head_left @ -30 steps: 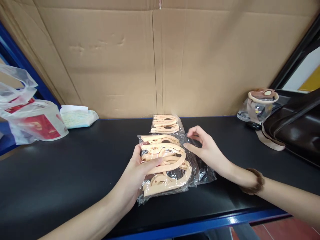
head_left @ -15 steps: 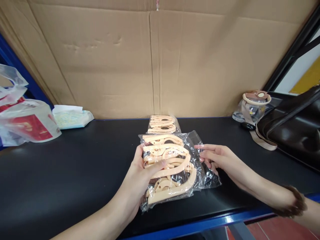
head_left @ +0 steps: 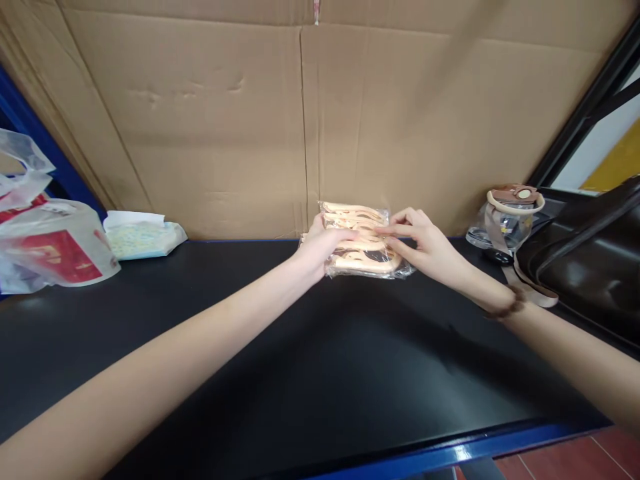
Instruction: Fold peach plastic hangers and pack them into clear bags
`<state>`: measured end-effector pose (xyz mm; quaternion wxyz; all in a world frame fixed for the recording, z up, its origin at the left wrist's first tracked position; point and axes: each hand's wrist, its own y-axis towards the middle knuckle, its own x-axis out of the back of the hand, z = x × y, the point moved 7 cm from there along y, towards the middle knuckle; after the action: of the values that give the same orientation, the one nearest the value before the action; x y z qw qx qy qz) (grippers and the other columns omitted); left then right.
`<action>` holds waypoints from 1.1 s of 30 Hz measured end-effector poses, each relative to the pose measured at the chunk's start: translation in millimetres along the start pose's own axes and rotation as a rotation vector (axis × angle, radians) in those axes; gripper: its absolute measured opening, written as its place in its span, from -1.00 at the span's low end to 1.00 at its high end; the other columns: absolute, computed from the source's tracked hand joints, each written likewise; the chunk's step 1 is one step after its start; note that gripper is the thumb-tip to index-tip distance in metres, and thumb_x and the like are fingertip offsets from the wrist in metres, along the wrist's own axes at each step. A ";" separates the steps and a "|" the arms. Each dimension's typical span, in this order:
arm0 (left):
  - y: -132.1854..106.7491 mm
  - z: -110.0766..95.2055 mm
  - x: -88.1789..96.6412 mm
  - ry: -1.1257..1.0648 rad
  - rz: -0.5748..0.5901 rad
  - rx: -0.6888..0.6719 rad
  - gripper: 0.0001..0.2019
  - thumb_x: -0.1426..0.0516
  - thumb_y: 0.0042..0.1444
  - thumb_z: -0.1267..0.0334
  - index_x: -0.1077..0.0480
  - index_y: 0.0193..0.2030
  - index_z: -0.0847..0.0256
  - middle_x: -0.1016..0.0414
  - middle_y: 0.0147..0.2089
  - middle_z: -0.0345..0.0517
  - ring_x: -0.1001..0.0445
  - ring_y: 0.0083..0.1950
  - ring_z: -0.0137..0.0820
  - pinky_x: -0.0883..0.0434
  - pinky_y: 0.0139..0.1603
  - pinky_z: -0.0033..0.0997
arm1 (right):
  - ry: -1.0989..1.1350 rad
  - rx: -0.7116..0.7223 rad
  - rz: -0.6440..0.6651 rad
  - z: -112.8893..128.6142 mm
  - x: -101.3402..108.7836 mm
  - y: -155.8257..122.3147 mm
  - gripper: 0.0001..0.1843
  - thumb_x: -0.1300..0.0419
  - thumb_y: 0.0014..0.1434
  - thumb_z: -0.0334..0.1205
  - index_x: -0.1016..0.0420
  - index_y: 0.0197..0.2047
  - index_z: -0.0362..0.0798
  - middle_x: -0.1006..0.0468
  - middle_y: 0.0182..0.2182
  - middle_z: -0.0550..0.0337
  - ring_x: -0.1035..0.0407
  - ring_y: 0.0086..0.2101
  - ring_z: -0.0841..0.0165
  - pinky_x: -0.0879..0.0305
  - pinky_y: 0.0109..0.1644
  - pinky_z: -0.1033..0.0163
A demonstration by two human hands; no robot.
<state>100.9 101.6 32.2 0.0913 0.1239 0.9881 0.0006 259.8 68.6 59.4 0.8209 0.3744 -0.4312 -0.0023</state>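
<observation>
A clear plastic packet of peach-coloured plastic hangers (head_left: 361, 241) is at the back of the black table (head_left: 320, 360), close to the cardboard wall. My left hand (head_left: 320, 245) grips its left edge, thumb lying across the top. My right hand (head_left: 425, 245) holds its right side, fingers pressed on the top of the packet. The packet that lay there earlier is hidden under this one, apart from a sliver at the left edge.
A cardboard wall (head_left: 310, 120) closes the back. At the left lie a red-and-white plastic bag (head_left: 55, 250) and a pack of wipes (head_left: 143, 235). At the right stand a clear jar with a beige lid (head_left: 510, 217) and a dark brown bag (head_left: 590, 260).
Both hands have carried the packet from the table's middle to the back, onto the spot where the other packet lay. My right hand, free before, now holds the packet's right side.
</observation>
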 end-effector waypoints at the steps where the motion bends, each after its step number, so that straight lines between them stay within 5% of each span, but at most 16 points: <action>1: 11.9 0.3 3.9 0.019 0.011 -0.001 -0.40 -0.25 -0.08 0.53 -0.20 0.12 0.23 -0.53 -0.08 0.10 -0.57 -0.17 -0.18 -0.52 -0.18 -0.20 | -0.063 0.055 -0.006 -4.5 -4.4 7.5 -0.67 -0.07 0.22 -0.07 -0.54 -0.07 0.00 -0.37 -0.02 -0.01 -0.20 0.05 0.08 -0.10 0.18 -0.10; 8: 66.8 11.7 36.5 0.144 0.146 0.055 -0.74 -0.24 -0.04 0.39 -0.46 -0.15 0.35 -0.58 -0.24 0.17 -0.57 -0.20 -0.14 -0.48 -0.16 -0.18 | 0.121 0.022 0.278 -43.0 -73.2 48.5 -0.40 0.16 0.29 0.14 -0.11 0.30 0.09 -0.08 0.31 0.12 0.18 0.32 0.16 0.29 0.35 -0.11; 13: 72.8 17.9 66.1 0.324 0.153 0.041 -0.70 -0.30 -0.11 0.33 -0.50 -0.17 0.33 -0.58 -0.14 0.15 -0.55 -0.13 -0.15 -0.45 -0.11 -0.26 | 0.123 -0.021 0.446 -40.5 -108.0 54.3 -0.29 0.11 0.25 0.25 0.00 0.37 0.13 -0.01 0.35 0.14 0.20 0.32 0.10 0.18 0.34 -0.11; 18: 65.0 24.5 91.5 0.554 0.003 -0.021 -0.59 -0.31 -0.10 0.13 -0.45 -0.12 0.30 -0.55 -0.07 0.16 -0.45 0.06 -0.05 -0.37 0.04 -0.20 | 0.078 -0.028 0.489 -39.4 -115.0 60.6 -0.21 -0.06 0.13 0.29 -0.11 0.32 0.10 -0.17 0.26 0.02 0.07 0.25 0.02 0.06 0.27 -0.13; 21: 57.5 26.9 100.7 0.686 -0.165 -0.102 -0.46 -0.24 -0.01 0.03 -0.34 0.04 0.34 -0.33 0.19 0.31 -0.15 0.30 0.07 -0.17 0.22 -0.05 | 0.029 -0.016 0.494 -43.6 -118.1 68.3 -0.23 -0.13 0.06 0.30 -0.20 0.27 0.19 -0.31 0.11 0.05 -0.05 0.15 0.00 0.04 0.23 -0.16; 25: 32.3 22.3 85.0 0.826 -0.211 -0.319 -0.42 -0.08 0.18 0.07 -0.12 0.26 0.34 -0.05 0.36 0.23 0.06 0.40 -0.10 0.10 0.36 -0.13 | -0.026 -0.047 0.511 -49.6 -122.9 76.2 -0.23 -0.15 0.01 0.34 -0.28 0.20 0.13 -0.30 0.05 0.01 -0.06 0.11 -0.03 0.03 0.20 -0.16; 29: -4.9 21.8 39.3 1.173 0.082 -0.617 -0.50 0.05 0.29 0.13 -0.03 0.34 0.13 -0.04 0.40 0.02 -0.08 0.36 -0.18 -0.09 0.32 -0.12 | -0.003 -0.082 0.516 -50.7 -125.0 77.9 -0.34 -0.15 0.02 0.29 -0.35 0.07 0.03 -0.30 -0.01 0.00 -0.09 0.09 -0.01 -0.02 0.18 -0.14; 33: -21.1 38.6 23.7 1.540 0.222 -0.668 -0.48 -0.03 0.26 0.14 -0.09 0.34 0.13 0.08 0.44 0.03 0.01 0.40 -0.09 -0.04 0.35 -0.05 | 0.043 -0.100 0.536 -50.8 -127.9 73.7 -0.38 -0.14 0.09 0.17 -0.26 0.14 0.04 -0.24 0.08 0.02 -0.06 0.15 0.05 -0.01 0.21 -0.11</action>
<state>80.1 86.1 -10.5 -0.5760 0.1519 0.7045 0.3858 192.0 194.6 -3.2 0.8187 0.2059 -0.4968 0.2014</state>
